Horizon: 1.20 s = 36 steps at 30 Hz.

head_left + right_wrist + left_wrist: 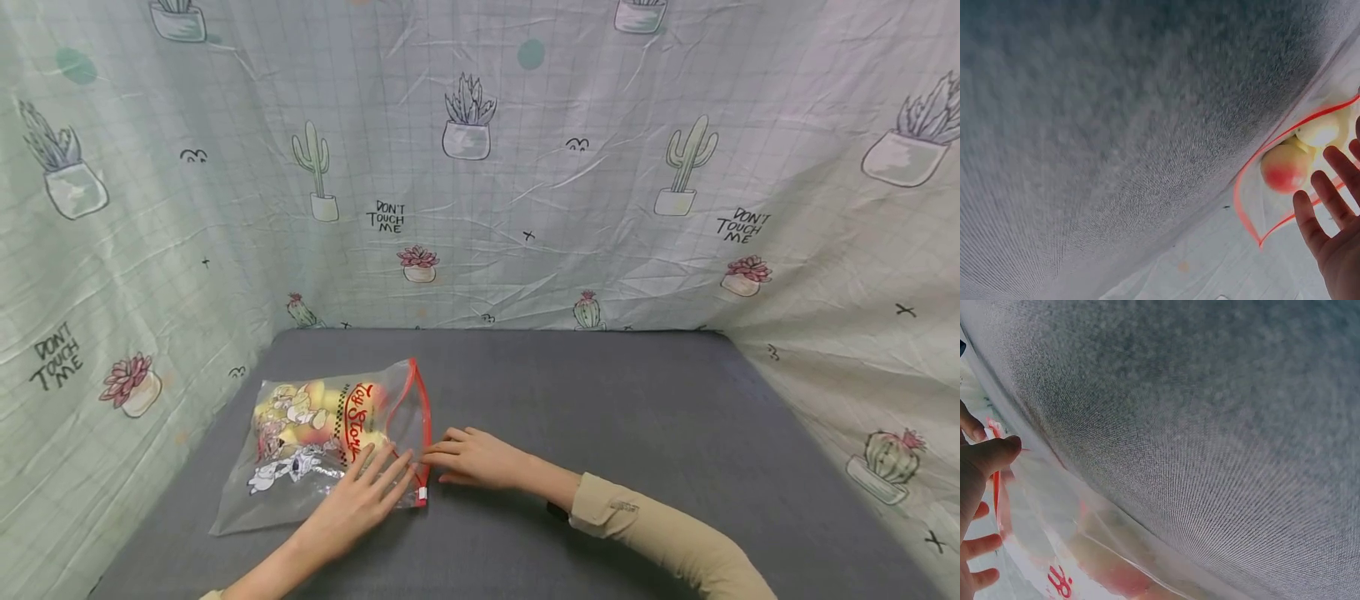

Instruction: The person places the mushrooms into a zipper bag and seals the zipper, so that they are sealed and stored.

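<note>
A clear slider bag (240,504) with red and white "Toy Story" print lies flat at the left of the grey table. Inside it are several yellow-and-red round fruits (1285,169). Its red-edged mouth (426,417) faces right and gapes in the right wrist view; a white slider (422,493) sits at the near end. My left hand (360,498) rests on the near part of the bag by the mouth, fingers spread. From the right, my right hand (480,458) reaches the red edge with its fingers extended, fingertips right at it.
Grey cloth (600,400) covers the table. A pale curtain (525,192) printed with potted cacti and "Don't touch me" lettering hangs behind and along both sides.
</note>
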### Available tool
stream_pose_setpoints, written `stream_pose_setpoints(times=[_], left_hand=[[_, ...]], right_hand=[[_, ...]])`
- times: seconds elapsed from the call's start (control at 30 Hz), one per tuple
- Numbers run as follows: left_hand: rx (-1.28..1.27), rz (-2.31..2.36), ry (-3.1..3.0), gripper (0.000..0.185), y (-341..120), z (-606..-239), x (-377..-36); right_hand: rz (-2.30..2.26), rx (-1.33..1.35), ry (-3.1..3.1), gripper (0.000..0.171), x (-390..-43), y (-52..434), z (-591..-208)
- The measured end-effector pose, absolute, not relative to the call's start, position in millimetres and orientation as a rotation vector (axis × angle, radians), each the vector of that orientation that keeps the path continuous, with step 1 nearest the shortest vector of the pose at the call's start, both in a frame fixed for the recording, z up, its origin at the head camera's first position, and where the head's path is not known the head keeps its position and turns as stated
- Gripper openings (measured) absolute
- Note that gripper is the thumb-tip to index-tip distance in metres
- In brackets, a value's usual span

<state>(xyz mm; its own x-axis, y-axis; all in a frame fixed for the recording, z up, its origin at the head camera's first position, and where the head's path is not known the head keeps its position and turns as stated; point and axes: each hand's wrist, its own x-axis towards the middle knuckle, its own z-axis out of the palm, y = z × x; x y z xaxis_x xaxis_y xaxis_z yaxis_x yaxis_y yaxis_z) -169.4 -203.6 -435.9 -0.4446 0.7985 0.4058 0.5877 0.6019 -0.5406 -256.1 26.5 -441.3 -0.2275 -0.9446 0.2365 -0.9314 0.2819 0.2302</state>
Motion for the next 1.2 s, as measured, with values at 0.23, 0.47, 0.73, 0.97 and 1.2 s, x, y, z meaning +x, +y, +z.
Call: stream_pose_setpoints(times=[0.23, 0.47, 0.73, 0.97, 1.2], left_hand=[[-1.016, 0.329, -2.155, 0.059, -204, -438, -172], [-1.002, 0.255, -2.151, 0.049, -205, -435, -174], [-0.959, 0.225, -2.138, 0.059, -204, -433, -174], [-0.917, 0.196, -2.159, 0.059, -203, -432, -174], [-0.901, 0.178, -2.153, 0.057, -202, -432, -174]], right_hand=[[0.008, 1.704, -2.177, 0.043, -249, 31, -441], [0.053, 1.743, -2.121, 0.048, -242, 31, -439], [0.035, 1.721, -2.024, 0.044, -240, 26, -438], [-0.01, 1.68, -1.961, 0.035, -240, 21, -437], [0.026, 1.656, -1.883, 0.021, -244, 13, -441]])
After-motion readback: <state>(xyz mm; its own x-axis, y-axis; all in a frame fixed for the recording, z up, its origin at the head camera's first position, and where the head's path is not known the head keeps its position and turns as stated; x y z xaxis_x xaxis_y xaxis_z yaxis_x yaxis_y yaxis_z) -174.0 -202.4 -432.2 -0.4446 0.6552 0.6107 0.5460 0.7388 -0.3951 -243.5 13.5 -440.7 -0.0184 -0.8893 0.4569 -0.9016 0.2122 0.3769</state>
